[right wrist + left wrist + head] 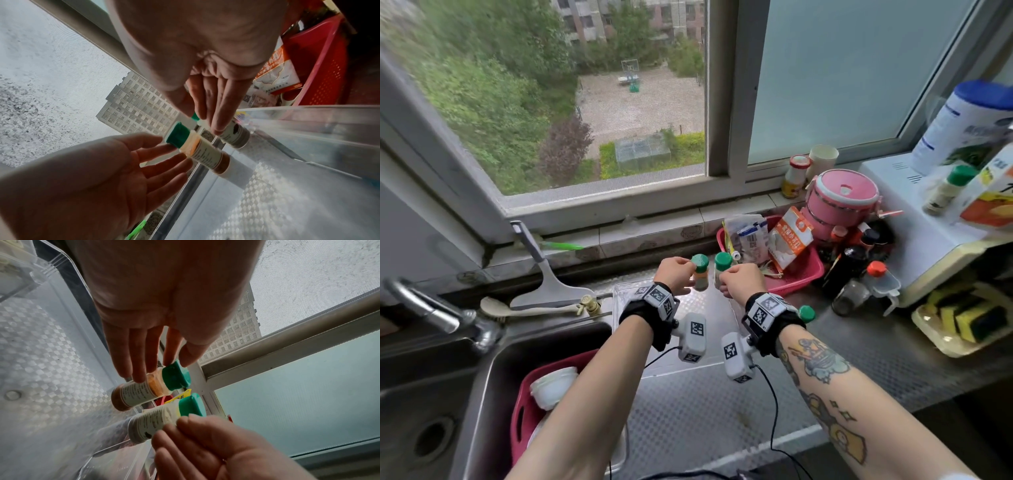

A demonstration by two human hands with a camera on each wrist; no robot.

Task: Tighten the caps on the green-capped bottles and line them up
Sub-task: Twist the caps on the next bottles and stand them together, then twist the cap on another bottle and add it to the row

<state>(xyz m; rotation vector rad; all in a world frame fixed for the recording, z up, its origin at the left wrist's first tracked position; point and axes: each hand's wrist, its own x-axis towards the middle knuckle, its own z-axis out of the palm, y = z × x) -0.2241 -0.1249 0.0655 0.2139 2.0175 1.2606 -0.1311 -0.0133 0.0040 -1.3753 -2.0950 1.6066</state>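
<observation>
Two small green-capped spice bottles stand side by side in a clear tray (618, 295) at the back of the counter. The orange-powder bottle (700, 273) (139, 394) (205, 154) is on the left. My left hand (690, 274) (176, 360) touches its cap and neck with nearly straight fingers. The pale-powder bottle (722, 270) (152, 420) (234, 136) is on the right. My right hand (724, 284) (197, 113) pinches it at the cap and neck between thumb and fingers. A third green cap (806, 313) shows behind my right wrist. Another green-capped bottle (948, 188) lies tilted on the white appliance.
A red basket (804, 270) of packets sits just right of the tray, with dark sauce bottles (849, 263) and a pink lunch box (842, 202) behind it. The sink (482, 377) is at the left, holding a red tub. A squeegee (544, 274) leans at the sill.
</observation>
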